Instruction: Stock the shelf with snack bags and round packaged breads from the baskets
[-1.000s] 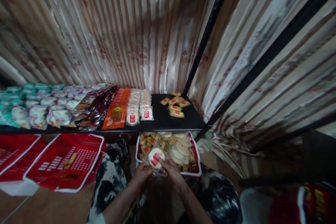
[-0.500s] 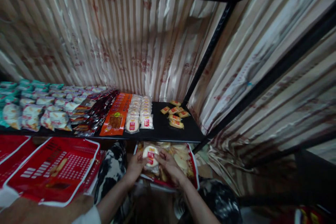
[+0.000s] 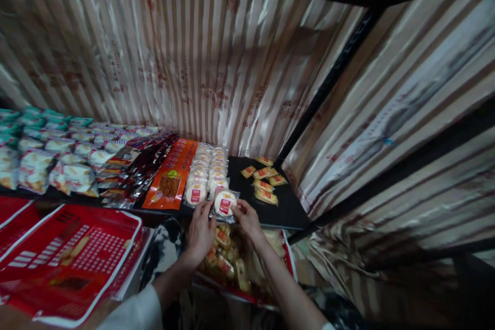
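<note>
Between my two hands is a round white rice cracker in a clear wrapper (image 3: 225, 204) with a red label, held at the front edge of the black shelf (image 3: 284, 211). My left hand (image 3: 201, 232) pinches its left side, and my right hand (image 3: 246, 218) grips its right side. Just behind it, two rows of the same wrapped crackers (image 3: 196, 192) lie overlapping on the shelf. Below my hands sits an open red bag (image 3: 288, 252) with small yellow-wrapped snacks (image 3: 224, 263) and more pale crackers inside, partly hidden by my right forearm.
Left along the shelf lie an orange snack packet (image 3: 167, 185), dark packets (image 3: 131, 165) and several rows of white packets (image 3: 79, 178). Small yellow packets (image 3: 266, 196) lie loosely at the right. Red printed bags (image 3: 77, 258) rest lower left. A black post (image 3: 328, 87) rises at the shelf's right end.
Both hands have lifted the wrapped cracker from over the red bag up to the shelf's front edge, by the cracker rows. More yellow snacks now show in the bag. The view has shifted slightly.
</note>
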Tool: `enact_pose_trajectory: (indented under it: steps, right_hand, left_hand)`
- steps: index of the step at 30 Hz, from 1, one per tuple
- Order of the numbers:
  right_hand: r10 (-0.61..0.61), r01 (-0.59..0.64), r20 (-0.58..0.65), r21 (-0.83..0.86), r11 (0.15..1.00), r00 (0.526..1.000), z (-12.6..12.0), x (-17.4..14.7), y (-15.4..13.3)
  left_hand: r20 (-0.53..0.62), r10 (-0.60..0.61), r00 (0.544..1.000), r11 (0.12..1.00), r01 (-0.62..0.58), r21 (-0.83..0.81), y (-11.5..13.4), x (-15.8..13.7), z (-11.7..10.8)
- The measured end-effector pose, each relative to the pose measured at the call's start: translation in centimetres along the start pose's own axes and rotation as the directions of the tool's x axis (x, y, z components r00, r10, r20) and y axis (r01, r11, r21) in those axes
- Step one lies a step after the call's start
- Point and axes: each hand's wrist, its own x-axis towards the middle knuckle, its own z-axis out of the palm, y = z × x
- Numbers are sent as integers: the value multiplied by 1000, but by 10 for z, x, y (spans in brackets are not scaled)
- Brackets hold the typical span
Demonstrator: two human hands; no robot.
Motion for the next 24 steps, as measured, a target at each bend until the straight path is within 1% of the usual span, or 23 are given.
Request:
enact_pose_trajectory:
  steps: [1,3,5,7,10,14,21,24]
  right_hand:
    - [-8,8,-14,-9,1000,1000,2,6,2]
    - [-30,29,-27,-34,999,999,8,16,7]
    - [-60,57,-30,-76,995,998,13,25,12]
    - [-86,81,-31,-129,988,996,17,32,16]
    - [-121,109,-39,-227,968,992,19,40,20]
    - [-191,154,-60,-386,910,980,18,41,22]
    - [-292,198,-125,-486,851,948,23,34,23]
    - [-303,193,-115,-552,811,946,26,34,21]
  left_hand:
    - [-17,88,996,993,-86,84,-1,0,-1]
    - [-13,229,973,947,-220,232,-6,1,-1]
    - [12,326,945,889,-310,338,-11,3,0]
    - [46,385,922,838,-370,400,-17,6,2]
    - [95,413,906,803,-411,431,-24,11,4]
    - [102,404,909,808,-407,426,-29,18,6]
    - [111,440,891,788,-442,429,-42,21,10]
    - [107,463,880,779,-462,424,-48,19,11]
